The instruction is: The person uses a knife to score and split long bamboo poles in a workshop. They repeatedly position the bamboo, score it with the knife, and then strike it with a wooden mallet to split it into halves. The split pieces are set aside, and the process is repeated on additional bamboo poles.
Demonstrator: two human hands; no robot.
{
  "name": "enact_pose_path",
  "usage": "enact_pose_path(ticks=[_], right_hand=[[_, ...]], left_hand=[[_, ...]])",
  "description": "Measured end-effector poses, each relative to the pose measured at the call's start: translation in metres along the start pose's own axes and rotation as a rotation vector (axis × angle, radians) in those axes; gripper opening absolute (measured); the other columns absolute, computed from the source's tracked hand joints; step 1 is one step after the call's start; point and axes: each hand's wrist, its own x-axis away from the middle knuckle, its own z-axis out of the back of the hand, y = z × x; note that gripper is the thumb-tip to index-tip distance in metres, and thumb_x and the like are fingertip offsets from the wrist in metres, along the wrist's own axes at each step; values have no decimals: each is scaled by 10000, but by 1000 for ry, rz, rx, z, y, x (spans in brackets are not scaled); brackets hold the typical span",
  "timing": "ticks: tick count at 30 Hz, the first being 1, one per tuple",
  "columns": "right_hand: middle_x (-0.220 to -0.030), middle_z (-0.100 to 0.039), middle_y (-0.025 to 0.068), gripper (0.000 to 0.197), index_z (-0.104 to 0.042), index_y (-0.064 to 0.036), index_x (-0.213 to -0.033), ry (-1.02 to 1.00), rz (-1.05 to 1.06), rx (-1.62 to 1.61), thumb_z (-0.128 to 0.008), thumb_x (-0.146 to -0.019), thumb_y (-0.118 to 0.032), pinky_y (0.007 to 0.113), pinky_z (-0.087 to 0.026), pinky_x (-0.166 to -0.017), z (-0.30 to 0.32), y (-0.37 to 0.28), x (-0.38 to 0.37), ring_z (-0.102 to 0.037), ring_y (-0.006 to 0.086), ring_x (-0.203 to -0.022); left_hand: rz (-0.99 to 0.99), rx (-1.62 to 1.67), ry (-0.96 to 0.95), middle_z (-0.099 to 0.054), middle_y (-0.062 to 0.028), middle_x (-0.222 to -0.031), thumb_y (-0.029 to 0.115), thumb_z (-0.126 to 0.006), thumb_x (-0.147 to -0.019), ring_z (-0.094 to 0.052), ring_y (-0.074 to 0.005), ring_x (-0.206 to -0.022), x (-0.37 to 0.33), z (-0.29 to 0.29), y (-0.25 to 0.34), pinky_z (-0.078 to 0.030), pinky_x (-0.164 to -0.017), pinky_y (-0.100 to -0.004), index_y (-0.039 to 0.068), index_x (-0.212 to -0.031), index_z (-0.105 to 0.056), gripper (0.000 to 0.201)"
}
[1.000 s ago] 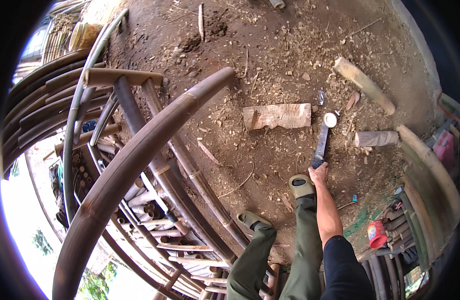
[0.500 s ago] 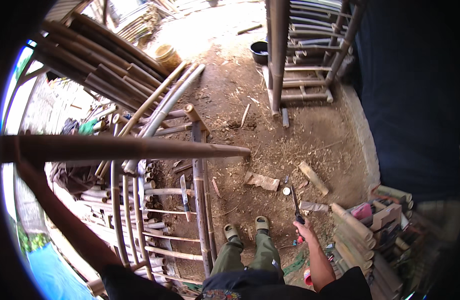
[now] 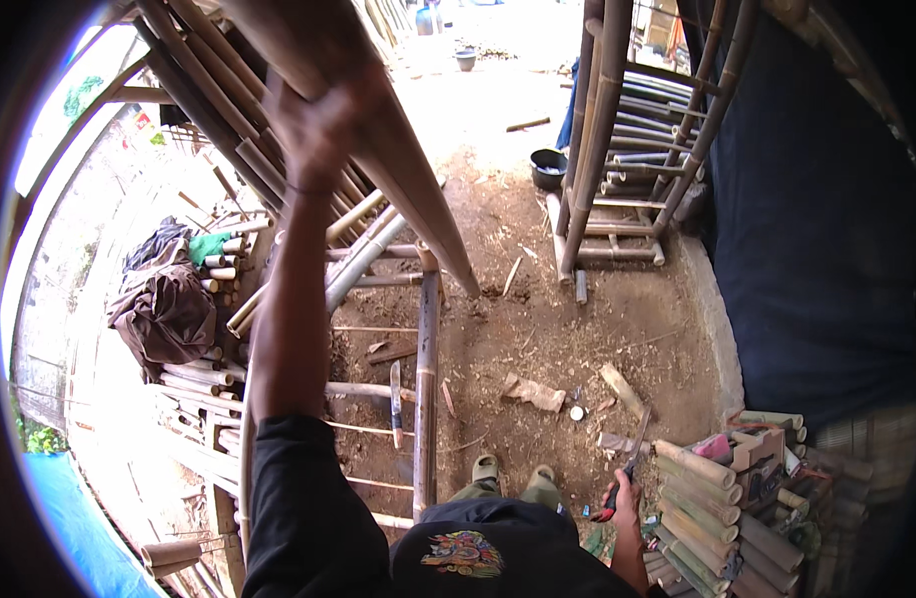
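Observation:
A thick brown bamboo pole (image 3: 403,164) slants from the top of the view down to the dirt floor ahead of me. My left hand (image 3: 318,130), raised and blurred, is closed around its upper part. Low on the right, my right hand (image 3: 622,498) grips a hand saw (image 3: 638,439) with a narrow blade and a black-and-red handle. The blade points up and away from me. To my left stands a bamboo frame (image 3: 426,399). A knife (image 3: 396,399) with a broad blade lies across its rungs.
Cut bamboo pieces (image 3: 697,498) are piled at the lower right, beside a cardboard box (image 3: 757,448). A bamboo rack (image 3: 617,199) and a black bucket (image 3: 549,167) stand ahead right. Wood scraps (image 3: 534,392) lie on the floor. Brown cloth (image 3: 169,309) rests on bamboo at left.
The bamboo pole has swung from lying across the left to slanting steeply ahead. My left arm has risen and moved forward with it. My right hand and the saw have shifted slightly right and lower.

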Motion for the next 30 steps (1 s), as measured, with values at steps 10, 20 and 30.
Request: enact_pose_path(ticks=[10, 20, 30], right_hand=[[-752, -624, 67, 253, -556, -59, -932, -229, 316, 50, -575, -975, -308, 313, -496, -404, -10, -64, 89, -585, 162, -498], [-855, -596, 58, 202, -512, -44, -1051, -763, 704, -115, -605, -996, -215, 260, -510, -513, 9, -178, 248, -598, 104, -622], [-918, -608, 42, 306, -522, -27, -1186, -805, 975, 80, -569, -1021, -280, 237, -519, -551, 64, -157, 300, -613, 88, -737]], left_hand=[[-187, 166, -176, -604, -123, -1237, 444, -671, -923, -576, -223, -1150, 26, -33, 120, -448, -1006, -360, 47, -1499, -329, 779], [-158, -485, -722, -524, -159, -1226, 148, -696, -887, -629, -276, -1044, 149, -37, 296, -540, -894, -363, -15, -1182, -588, 353], [-56, -388, -834, -433, -205, -1383, 17, -659, -831, -524, -366, -1230, 247, -16, 373, -462, -1027, -439, 24, -1126, -558, 312]])
